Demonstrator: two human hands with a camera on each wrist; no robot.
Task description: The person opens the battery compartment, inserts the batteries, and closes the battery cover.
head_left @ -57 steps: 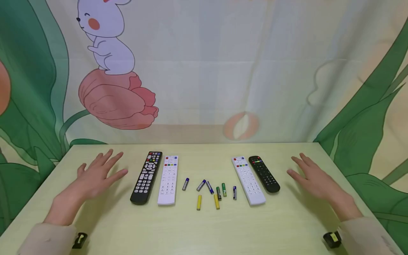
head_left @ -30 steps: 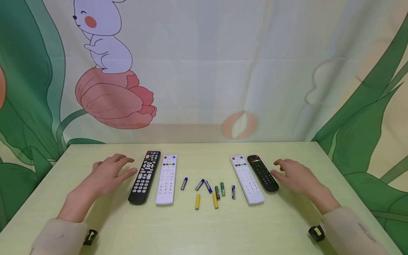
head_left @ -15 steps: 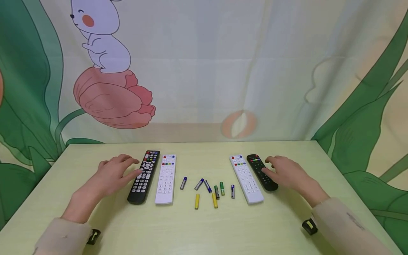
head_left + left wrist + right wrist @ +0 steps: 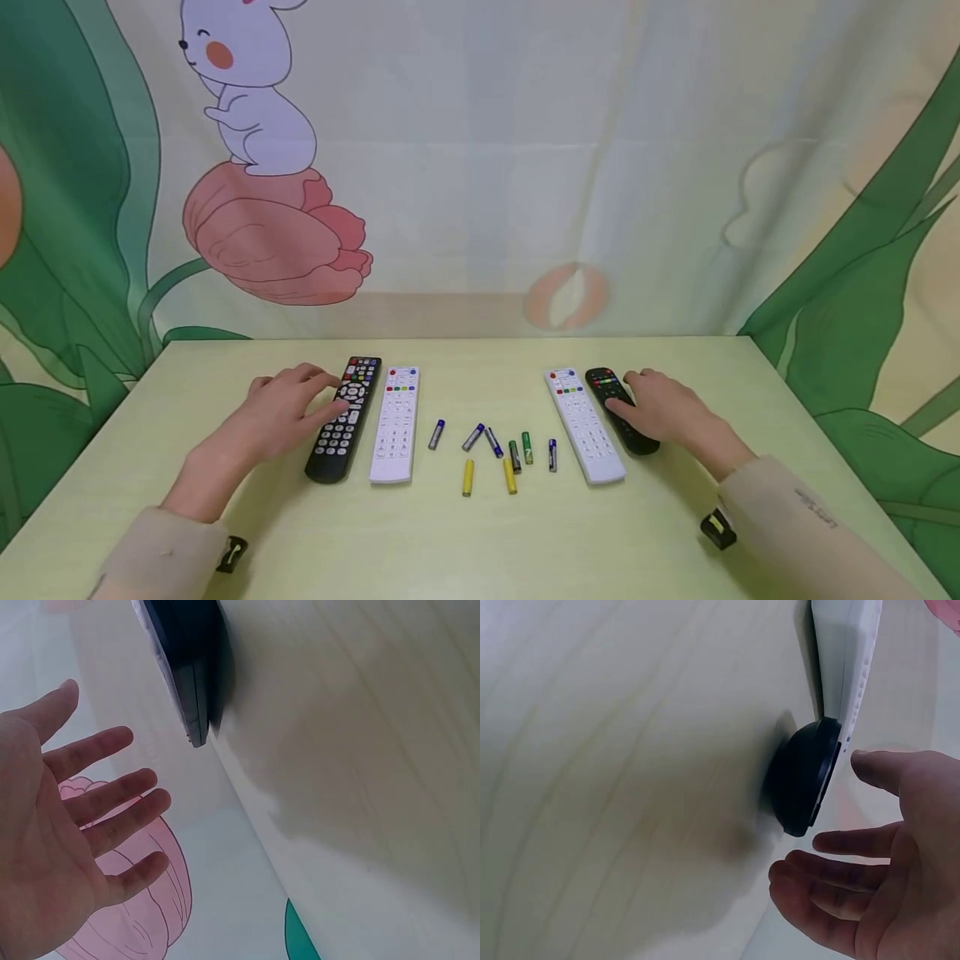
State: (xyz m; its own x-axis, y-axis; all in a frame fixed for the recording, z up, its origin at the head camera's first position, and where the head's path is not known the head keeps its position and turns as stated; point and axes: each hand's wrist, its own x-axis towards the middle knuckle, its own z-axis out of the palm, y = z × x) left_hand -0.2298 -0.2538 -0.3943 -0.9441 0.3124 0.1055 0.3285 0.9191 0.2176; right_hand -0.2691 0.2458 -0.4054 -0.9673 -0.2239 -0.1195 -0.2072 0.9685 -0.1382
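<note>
My left hand [image 4: 281, 412] reaches from the left to a long black remote control [image 4: 328, 458], thumb and index finger overlapping its keys in the head view. In the left wrist view its loosely spread fingers [image 4: 112, 802] stand apart from the dark remote. On the other side, my right hand [image 4: 667, 408] hovers around a shorter black remote control [image 4: 602, 382]. The right wrist view shows thumb and bent fingers on either side of that remote's rounded end, with a gap between. Neither hand holds anything. Beside each black remote lies a white one, left [image 4: 395, 425] and right [image 4: 585, 429].
Several small batteries lie loose mid-table between the white remotes: blue-and-silver ones [image 4: 473, 437], green ones [image 4: 527, 448] and yellow ones [image 4: 510, 477]. A printed curtain [image 4: 465, 167] hangs behind the far edge of the pale wooden table [image 4: 420, 550].
Both hands have moved inward from the sides of the table to the two black remotes. Their fingers, earlier outstretched, are now more bent. Remotes and batteries lie as before.
</note>
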